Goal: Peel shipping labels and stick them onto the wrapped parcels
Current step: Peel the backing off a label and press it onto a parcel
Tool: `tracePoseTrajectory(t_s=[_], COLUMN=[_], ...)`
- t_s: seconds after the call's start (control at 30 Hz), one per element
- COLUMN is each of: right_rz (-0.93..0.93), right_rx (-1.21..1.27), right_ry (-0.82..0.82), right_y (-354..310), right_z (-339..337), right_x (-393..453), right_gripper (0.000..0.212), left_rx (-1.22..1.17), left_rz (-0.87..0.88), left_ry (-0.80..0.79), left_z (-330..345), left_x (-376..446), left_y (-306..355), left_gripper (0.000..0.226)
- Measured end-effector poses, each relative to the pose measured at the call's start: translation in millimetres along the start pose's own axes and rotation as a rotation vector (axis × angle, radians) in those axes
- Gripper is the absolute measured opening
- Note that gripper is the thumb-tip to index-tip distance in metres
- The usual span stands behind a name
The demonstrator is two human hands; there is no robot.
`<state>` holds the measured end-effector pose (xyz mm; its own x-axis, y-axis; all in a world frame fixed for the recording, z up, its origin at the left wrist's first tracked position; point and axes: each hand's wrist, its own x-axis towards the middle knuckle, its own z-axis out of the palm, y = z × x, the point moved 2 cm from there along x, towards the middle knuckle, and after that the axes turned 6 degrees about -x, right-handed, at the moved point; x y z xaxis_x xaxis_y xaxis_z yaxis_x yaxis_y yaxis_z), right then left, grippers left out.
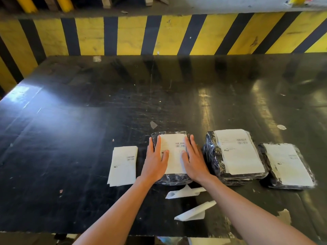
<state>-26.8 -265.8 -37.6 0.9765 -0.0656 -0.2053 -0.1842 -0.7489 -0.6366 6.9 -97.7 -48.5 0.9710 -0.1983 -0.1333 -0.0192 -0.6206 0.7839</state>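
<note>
Two bare forearms enter from the bottom edge, elbows cut off. Left hand [155, 162] and right hand [194, 160] lie flat, fingers together, pressing a white shipping label [174, 152] onto a black plastic-wrapped parcel [172, 179] at lower centre of the scuffed black tabletop [70, 138]. Label print is illegible.

Bright glare streaks across the glossy black table [70, 138] (wide-angle bowing at edges)

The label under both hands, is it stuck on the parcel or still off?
On: the label lies flat on the parcel, both hands pressing its sides.
</note>
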Motion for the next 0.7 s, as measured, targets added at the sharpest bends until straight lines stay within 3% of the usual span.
tracePoseTrajectory(t_s=[0.23,0.7], right_rz=[-0.028,-0.035], right_rx=[0.073,0.073], right_ry=[-0.03,0.024], right_y=[1.0,-21.5], right_z=[-0.4,-5.9], right_x=[0.2,-1.7], right_gripper=[0.061,0.067], left_rx=[-0.112,-0.205], left_rz=[0.002,-0.037], left_ry=[-0.033,0.099], left_z=[-3.0,-9.6], left_x=[-3.8,-16.2], left_y=[8.6,23.5], left_gripper=[0.074,0.074])
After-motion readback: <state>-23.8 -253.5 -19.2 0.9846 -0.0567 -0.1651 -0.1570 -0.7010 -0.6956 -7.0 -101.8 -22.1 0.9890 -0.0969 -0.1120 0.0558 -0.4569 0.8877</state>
